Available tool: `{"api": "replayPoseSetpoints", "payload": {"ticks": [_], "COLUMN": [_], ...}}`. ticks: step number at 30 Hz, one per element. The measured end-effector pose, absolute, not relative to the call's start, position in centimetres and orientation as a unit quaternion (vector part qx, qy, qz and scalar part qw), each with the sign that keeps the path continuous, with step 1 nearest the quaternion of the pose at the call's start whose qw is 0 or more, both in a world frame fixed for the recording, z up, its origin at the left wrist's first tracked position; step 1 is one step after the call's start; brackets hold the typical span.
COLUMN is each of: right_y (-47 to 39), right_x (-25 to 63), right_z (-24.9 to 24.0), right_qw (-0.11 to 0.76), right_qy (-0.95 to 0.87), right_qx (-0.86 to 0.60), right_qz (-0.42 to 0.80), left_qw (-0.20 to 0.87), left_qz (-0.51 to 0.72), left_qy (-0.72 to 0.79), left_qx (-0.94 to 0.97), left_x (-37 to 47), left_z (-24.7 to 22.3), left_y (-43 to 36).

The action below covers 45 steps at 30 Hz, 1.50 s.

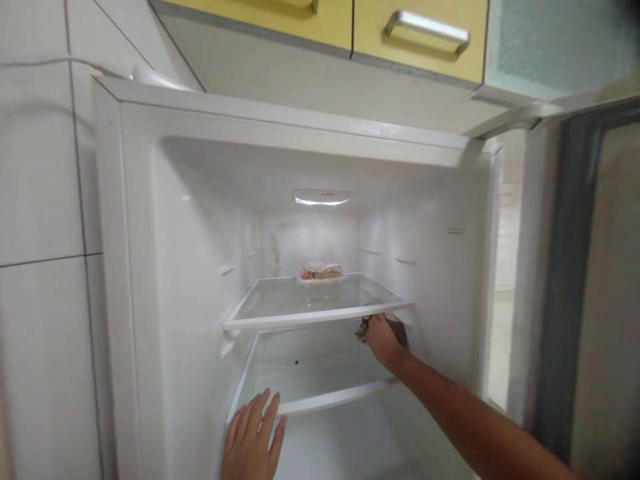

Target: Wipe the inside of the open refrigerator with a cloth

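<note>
My right hand reaches into the open refrigerator, between the upper glass shelf and the lower glass shelf. Its fingers are closed on a dark brown, crumpled packet by the right wall. A ruffled, patterned end of the packet sticks out left of the fingers; its exact kind is unclear. At the front left corner of the lower shelf is my left hand, fingers stretched out and holding nothing. Whether it touches the shelf's white front edge I cannot tell.
A clear plastic food tray stands at the back of the upper shelf. One small dark speck lies on the lower shelf. The refrigerator door stands open at the right. Yellow cabinets hang overhead; a tiled wall is at the left.
</note>
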State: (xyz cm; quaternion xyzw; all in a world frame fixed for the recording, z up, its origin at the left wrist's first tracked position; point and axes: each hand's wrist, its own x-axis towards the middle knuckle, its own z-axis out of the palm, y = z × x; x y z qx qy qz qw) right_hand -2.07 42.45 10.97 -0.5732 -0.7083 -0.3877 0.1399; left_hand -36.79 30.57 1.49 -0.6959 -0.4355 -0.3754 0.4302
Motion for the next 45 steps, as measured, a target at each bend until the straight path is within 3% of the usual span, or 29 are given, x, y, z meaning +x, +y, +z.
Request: {"api": "replayPoseSetpoints", "payload": {"ticks": [7, 20, 32, 45], "right_y": [33.2, 22.0, 27.5, 41.7], "right_x": [-1.6, 1.0, -1.4, -2.2], "right_z": [11.0, 13.4, 14.3, 16.2], "right_qw": [0.059, 0.108, 0.062, 0.086], "right_qy": [-0.688, -0.658, -0.695, -0.705], "right_qx": [-0.604, -0.6, -0.613, -0.608], "right_qz": [-0.398, -0.442, -0.372, -0.355], "left_qw": [0.432, 0.395, 0.412, 0.408], "left_qz": [-0.381, -0.374, -0.369, -0.376], "left_qy": [-0.436, -0.457, -0.446, -0.443], "left_qx": [-0.691, -0.704, -0.704, -0.704], "left_x": [-36.7, -37.0, -36.7, -36.5], "left_z": [2.1, 1.9, 2.4, 2.1], "left_y": [30.4, 30.0, 29.6, 29.7]}}
